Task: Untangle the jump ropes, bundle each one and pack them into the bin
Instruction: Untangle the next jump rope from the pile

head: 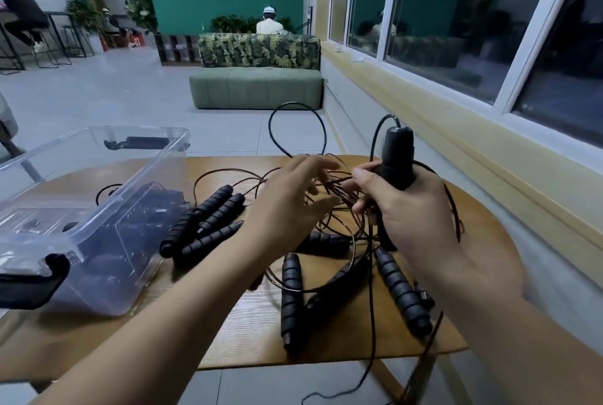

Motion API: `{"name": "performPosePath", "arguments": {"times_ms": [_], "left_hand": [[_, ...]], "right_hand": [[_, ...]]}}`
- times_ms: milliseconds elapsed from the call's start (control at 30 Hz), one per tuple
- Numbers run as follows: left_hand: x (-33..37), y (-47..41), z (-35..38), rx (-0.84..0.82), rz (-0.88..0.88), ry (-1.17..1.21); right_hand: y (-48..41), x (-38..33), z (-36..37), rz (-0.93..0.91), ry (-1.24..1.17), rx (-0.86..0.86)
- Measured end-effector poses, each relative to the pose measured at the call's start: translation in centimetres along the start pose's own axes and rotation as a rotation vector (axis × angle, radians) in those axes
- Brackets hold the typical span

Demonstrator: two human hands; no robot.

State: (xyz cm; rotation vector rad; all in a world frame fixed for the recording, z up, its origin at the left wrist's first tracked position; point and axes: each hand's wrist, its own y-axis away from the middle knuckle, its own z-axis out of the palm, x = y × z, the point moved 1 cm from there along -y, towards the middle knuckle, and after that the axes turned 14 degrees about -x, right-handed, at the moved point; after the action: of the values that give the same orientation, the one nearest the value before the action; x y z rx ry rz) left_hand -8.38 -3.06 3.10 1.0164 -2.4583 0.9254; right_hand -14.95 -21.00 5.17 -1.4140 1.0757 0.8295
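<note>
Found right hand (408, 209) clasped round a black rope handle (396, 156), held upright above the table (228, 323), with cord arching from its top. Found left hand (290, 196) with fingers spread and loosely straight, reaching into the tangled cords (339, 196) just beside the right hand; no grip evident. Recorded tangle lying mid-table, with loose foam handles (291, 300) strewn beneath and three more handles (208, 218) side by side against the clear bin (98, 176). Noted bin at table's left, holding dark bundled ropes (130, 218).
</note>
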Motion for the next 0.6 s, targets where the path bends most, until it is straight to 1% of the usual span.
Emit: {"name": "performPosePath", "arguments": {"times_ms": [100, 133, 167, 200, 267, 300, 367, 467, 533, 600], "left_hand": [[-1.2, 0.4, -0.9, 0.126, -0.13, 0.11], [-1.6, 0.4, -1.1, 0.142, -0.189, 0.15], [-2.0, 0.5, -1.2, 0.121, -0.25, 0.185], [-2.5, 0.5, -1.3, 0.059, -0.303, 0.205], [-2.9, 0.7, -1.0, -0.122, -0.362, 0.208], [-3.0, 0.8, -0.7, -0.189, -0.364, 0.2], [-3.2, 0.9, -0.4, -0.22, -0.334, 0.223], [-3.1, 0.6, -0.9, -0.097, -0.335, 0.375], [-3.0, 0.3, -1.5, 0.014, -0.354, 0.551], [-3.0, -0.1, -1.8, 0.096, -0.324, 0.767]], "right_hand": [[-0.4, -0.1, -0.7, 0.001, -0.016, 0.006], [-0.4, -0.1, -0.9, -0.005, -0.019, 0.008], [-0.5, 0.0, -1.1, -0.011, -0.022, 0.009], [-0.5, 0.0, -1.3, -0.017, -0.022, 0.009], [-0.6, 0.1, -1.6, -0.024, -0.025, 0.01], [-0.6, 0.1, -1.8, -0.026, -0.027, 0.011], [-0.7, 0.1, -2.1, -0.023, -0.024, 0.014], [-1.0, 0.4, -2.6, -0.007, -0.021, 0.025], [-1.2, 0.6, -2.8, 0.004, -0.009, 0.034], [-1.2, 0.8, -2.9, 0.015, 0.005, 0.043]]}}
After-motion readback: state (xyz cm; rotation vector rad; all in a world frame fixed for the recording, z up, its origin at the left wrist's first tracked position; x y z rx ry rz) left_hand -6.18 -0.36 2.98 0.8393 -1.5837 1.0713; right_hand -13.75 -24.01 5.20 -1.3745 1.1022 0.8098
